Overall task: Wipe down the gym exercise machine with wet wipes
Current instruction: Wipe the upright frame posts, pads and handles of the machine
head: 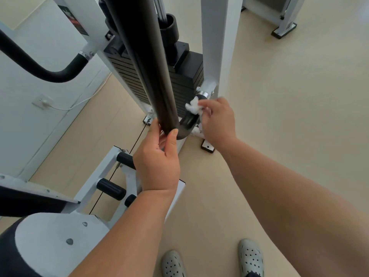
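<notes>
A white-framed gym machine point(215, 47) with a black weight stack point(187, 82) stands in front of me. A long black padded bar point(143, 62) hangs down the middle of the view. My left hand point(157, 162) holds the bar's lower end, with the thumb on one side and the fingers on the other. My right hand point(217, 120) pinches a crumpled white wet wipe point(192, 105) and presses it on a short black handle point(188, 121) just below its chrome collar, beside the white upright.
The machine's low white frame with black roller pads point(110, 188) lies to the lower left, next to a padded seat edge point(54, 242). A curved black handle point(40, 68) arcs at the left. A wall socket with a white cord point(43, 101) is at the left wall. My two shoes point(250, 256) stand on beige floor.
</notes>
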The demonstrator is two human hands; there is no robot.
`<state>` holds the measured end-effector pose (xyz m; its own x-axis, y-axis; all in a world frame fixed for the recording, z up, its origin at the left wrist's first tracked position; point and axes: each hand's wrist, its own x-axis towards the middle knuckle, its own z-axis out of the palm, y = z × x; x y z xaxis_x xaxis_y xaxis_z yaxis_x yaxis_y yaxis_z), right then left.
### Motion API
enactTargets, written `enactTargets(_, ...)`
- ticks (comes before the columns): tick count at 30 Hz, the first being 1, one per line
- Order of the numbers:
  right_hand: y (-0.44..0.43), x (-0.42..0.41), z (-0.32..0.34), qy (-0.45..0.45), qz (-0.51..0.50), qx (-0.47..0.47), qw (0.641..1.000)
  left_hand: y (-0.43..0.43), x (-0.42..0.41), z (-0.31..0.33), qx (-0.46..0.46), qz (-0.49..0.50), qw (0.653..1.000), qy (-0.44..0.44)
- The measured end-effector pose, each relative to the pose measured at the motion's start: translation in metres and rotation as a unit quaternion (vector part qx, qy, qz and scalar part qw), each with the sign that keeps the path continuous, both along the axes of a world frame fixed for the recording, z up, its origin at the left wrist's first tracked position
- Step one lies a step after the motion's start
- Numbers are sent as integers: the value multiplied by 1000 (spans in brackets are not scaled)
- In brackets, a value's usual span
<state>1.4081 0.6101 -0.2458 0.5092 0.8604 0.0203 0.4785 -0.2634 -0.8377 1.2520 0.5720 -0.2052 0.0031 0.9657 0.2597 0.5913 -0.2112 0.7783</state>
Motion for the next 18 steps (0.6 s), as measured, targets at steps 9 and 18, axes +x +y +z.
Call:
enactTargets(9, -39, -43, -5, 46, 31, 23, 998, 2, -2, 3, 6, -3, 1000, 14)
enactTargets(18, -8, -34, -9, 83, -58, 13, 995, 6, -7, -1, 21, -13, 999, 29)
